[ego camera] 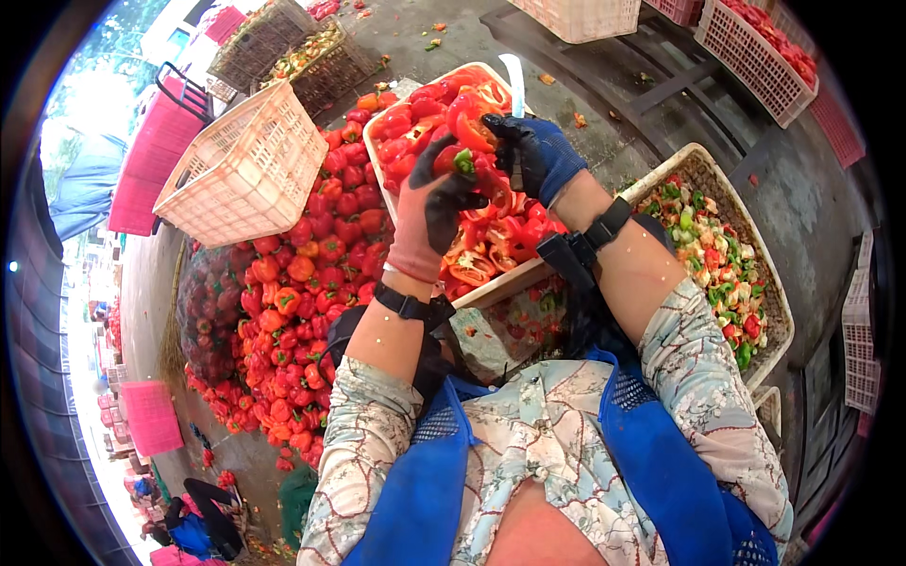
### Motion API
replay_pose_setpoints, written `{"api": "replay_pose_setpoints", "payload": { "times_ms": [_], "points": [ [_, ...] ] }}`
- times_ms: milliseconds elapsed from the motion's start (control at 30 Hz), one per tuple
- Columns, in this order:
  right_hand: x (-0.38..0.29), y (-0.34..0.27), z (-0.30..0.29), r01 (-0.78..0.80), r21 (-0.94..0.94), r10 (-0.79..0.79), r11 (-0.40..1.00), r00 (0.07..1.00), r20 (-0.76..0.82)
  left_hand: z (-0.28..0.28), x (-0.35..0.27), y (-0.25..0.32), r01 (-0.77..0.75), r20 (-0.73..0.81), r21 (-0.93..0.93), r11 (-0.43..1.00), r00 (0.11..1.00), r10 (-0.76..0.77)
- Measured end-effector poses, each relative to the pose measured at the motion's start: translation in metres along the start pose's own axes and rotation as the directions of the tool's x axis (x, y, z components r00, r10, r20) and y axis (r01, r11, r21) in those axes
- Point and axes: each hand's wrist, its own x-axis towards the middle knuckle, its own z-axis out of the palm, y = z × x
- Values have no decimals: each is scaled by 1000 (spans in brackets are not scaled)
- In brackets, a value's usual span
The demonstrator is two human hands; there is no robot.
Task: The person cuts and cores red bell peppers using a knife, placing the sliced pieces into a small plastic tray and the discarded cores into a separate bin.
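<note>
My left hand (pixel 428 212), in a pink glove with black-coated fingers, holds a red bell pepper piece with a green stem (pixel 463 161). My right hand (pixel 541 156), in a blue glove with black-coated fingers, grips a knife (pixel 517 81) whose pale curved blade points away from me. Its fingertips also touch an opened red pepper piece (pixel 473 131). Both hands are above a pale plastic crate (pixel 495 286) heaped with cut red peppers (pixel 474 258). The gloves partly hide where the two pepper pieces meet.
Whole red peppers (pixel 311 283) lie piled at the left, beside a filled mesh sack (pixel 212 311) and a tilted plastic crate (pixel 248 166). A tub (pixel 782 311) at the right contains stems and cores. Farther off, a person (pixel 191 527) is at the lower left.
</note>
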Motion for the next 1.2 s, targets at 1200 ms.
{"api": "replay_pose_setpoints", "payload": {
  "times_ms": [1200],
  "points": [
    [5, -24, -37, 294, 23, -295, 955, 950, 99, -51, -19, 0, 42, -57, 956, 289, 997, 45]
  ]
}}
